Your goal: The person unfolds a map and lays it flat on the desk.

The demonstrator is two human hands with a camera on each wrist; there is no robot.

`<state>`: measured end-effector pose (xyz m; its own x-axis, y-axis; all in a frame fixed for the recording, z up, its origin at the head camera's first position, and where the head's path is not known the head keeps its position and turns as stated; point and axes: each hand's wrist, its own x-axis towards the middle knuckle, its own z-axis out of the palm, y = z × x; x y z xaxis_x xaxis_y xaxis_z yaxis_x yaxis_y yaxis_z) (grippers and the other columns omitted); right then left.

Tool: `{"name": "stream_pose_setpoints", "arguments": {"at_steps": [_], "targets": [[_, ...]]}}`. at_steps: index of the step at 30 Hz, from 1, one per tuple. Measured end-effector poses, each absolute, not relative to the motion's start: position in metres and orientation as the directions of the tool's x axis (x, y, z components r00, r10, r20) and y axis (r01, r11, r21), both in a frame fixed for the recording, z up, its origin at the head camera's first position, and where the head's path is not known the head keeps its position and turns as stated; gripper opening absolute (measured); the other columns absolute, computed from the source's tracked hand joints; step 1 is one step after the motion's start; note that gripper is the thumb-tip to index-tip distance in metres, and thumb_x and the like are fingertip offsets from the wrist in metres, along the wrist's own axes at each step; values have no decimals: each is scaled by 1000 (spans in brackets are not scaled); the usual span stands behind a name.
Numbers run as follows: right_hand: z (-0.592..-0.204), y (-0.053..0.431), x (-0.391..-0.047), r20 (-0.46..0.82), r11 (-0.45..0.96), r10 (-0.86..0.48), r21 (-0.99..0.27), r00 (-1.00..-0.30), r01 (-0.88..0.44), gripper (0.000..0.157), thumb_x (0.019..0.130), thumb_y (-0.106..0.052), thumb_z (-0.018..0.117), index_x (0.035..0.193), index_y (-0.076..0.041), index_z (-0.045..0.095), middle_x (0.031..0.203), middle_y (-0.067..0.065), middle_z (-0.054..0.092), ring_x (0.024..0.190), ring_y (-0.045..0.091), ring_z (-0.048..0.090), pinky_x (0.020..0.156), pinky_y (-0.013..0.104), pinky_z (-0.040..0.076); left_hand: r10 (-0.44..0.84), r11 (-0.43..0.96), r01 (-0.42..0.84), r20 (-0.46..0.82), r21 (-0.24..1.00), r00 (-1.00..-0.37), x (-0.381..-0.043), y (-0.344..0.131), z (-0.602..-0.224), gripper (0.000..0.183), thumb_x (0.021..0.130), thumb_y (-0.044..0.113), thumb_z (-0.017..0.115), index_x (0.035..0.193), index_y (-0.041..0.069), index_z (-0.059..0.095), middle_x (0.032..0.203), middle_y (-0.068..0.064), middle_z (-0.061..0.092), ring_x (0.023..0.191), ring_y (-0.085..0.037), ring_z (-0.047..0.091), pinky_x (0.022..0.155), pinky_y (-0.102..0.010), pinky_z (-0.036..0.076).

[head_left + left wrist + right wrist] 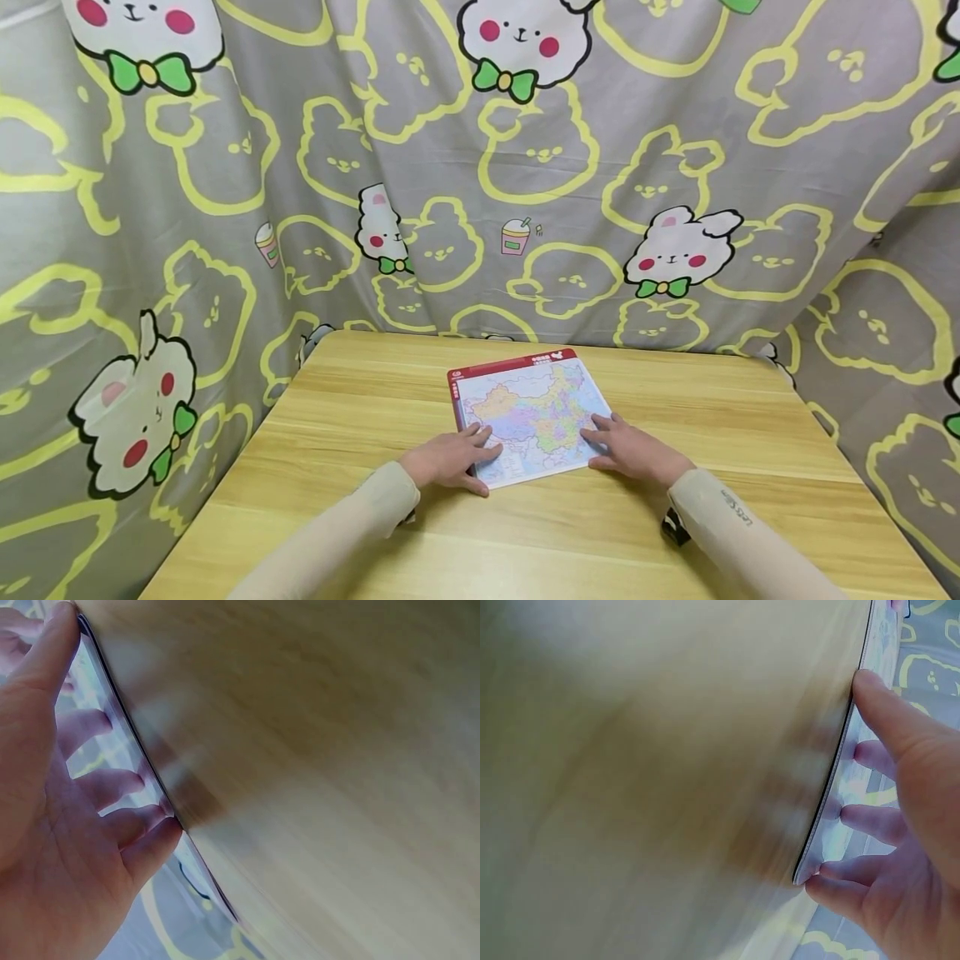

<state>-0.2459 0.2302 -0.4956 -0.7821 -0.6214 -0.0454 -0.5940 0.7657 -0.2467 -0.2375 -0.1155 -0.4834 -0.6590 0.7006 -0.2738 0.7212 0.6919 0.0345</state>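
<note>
China map board (pixel 528 408) on the table (pixel 367 400), between left hand (pixel 452 459) and right hand (pixel 637 447)
Both rest on its margins, fingers spread, gripping nothing; light, even pressure from each side should steady it without skewing.

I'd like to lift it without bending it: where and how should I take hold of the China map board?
Probably near its two closest corners, where the left hand and right hand rest, coming from the person's side: the China map board lies flat on the wood-grain table, broad and thin, so its edges should pinch best.
</note>
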Motion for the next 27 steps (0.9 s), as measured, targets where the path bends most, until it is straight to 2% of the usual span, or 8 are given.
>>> {"name": "stream_pose_setpoints", "arguments": {"at_steps": [10,27], "targets": [[-494,235,-251,-51,769,-613,-267,-788,-581,58,92,-39,59,134,1,51,140,34,35,121,62,31,98,62,32,728,661,751,-261,19,-634,-236,-111,-487,79,83,67,49,148,25,34,154,-9,24,140,-30,21,108,-39,30],[-497,247,-262,-10,761,-625,-233,-781,-606,52,94,-32,58,133,2,52,137,35,39,123,57,34,98,61,32,745,637,771,-269,15,-611,-226,-97,-483,76,85,65,50,148,26,34,154,-9,23,140,-29,22,108,-37,29]]}}
